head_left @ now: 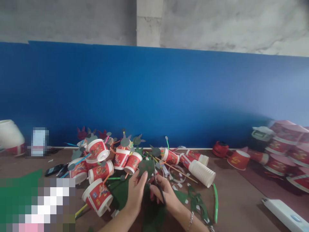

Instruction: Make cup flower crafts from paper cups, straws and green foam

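Near the table's front, my left hand (136, 188) pinches a piece of dark green paper (145, 167) between thumb and fingers. Black-handled scissors (161, 193) sit in my right hand (166, 191), their blades pointing up at the right side of that paper. How far the blades are apart I cannot make out. More dark green paper (120, 190) lies under and around my hands. To the left are several red paper cups (98, 196) with straws and cut paper shapes attached. Right of my hands are green offcuts (199, 204) and small white scraps.
Stacked paper cups (202, 172) lie on their side at right, beside a roll of clear tape (177, 174) and a green straw (215, 203). Farther right stand a red tub (238, 160), piled red bowls (281, 162) and a white box (286, 212). A blue wall panel (154, 96) rises behind.
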The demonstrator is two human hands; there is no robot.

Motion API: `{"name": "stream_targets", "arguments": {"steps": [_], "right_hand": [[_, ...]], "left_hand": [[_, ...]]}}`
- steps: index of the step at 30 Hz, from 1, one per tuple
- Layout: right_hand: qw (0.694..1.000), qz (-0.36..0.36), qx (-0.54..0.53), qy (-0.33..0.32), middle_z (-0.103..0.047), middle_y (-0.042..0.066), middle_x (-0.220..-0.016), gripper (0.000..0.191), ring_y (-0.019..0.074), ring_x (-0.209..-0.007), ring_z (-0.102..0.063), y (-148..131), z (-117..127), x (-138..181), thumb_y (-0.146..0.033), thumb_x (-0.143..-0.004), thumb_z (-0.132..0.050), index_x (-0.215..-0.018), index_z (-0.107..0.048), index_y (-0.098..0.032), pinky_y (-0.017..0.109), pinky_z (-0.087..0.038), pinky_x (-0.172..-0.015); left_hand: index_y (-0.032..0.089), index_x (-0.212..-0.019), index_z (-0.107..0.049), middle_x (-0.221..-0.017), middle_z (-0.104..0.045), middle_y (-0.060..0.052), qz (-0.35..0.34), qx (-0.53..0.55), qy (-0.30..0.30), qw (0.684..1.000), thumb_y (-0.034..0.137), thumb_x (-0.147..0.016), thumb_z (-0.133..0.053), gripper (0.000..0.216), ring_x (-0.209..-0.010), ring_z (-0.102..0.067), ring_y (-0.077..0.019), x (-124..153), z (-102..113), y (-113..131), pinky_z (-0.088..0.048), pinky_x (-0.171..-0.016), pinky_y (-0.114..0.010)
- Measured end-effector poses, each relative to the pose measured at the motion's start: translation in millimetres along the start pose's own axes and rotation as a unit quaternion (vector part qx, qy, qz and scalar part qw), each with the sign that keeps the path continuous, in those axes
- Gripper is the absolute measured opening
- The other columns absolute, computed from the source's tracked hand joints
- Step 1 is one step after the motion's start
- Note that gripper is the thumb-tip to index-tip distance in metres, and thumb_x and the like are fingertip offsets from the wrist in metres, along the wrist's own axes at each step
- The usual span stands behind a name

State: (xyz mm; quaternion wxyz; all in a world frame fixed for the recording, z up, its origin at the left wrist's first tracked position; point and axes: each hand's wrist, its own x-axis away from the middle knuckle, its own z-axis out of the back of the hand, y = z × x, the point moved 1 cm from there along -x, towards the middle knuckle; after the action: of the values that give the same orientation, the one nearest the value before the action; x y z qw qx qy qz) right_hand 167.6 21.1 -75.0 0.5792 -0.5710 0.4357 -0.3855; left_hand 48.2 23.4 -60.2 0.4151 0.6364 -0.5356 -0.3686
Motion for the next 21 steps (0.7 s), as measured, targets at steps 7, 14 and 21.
{"name": "stream_targets", "arguments": {"steps": [7, 14, 21], "right_hand": [[1.0, 0.017, 0.01, 0.006, -0.053, -0.005, -0.054, 0.036, 0.0077, -0.046, -0.048, -3, -4, 2, -0.048, -0.074, -0.063, -0.084, -0.048, -0.016, 0.016, -0.034, -0.04], [0.999, 0.024, 0.019, 0.017, -0.051, -0.005, -0.053, 0.038, 0.0061, -0.043, -0.043, -6, -6, 3, -0.052, -0.075, -0.06, -0.08, -0.047, -0.017, 0.016, -0.032, -0.04], [0.999, 0.042, 0.017, 0.023, -0.049, -0.006, -0.052, 0.037, 0.0062, -0.043, -0.043, -9, -8, 5, -0.053, -0.077, -0.058, -0.076, -0.044, -0.018, 0.016, -0.032, -0.039]], "left_hand": [[0.014, -0.068, -0.062, -0.057, -0.059, 0.001, -0.008, -0.02, -0.01, 1.0, 0.043, -0.067, -0.068, 0.03, -0.055, -0.054, -0.0143, 3, -1, 0, -0.044, -0.052, -0.024], [0.014, -0.065, -0.061, -0.05, -0.056, 0.002, -0.009, -0.032, -0.044, 0.998, 0.046, -0.066, -0.069, 0.033, -0.049, -0.053, -0.0138, 2, 0, -6, -0.044, -0.05, -0.024], [0.015, -0.064, -0.059, -0.053, -0.056, 0.002, -0.001, -0.037, -0.051, 0.998, 0.044, -0.068, -0.068, 0.031, -0.049, -0.052, -0.0128, 0, 3, -12, -0.042, -0.05, -0.023]]}}
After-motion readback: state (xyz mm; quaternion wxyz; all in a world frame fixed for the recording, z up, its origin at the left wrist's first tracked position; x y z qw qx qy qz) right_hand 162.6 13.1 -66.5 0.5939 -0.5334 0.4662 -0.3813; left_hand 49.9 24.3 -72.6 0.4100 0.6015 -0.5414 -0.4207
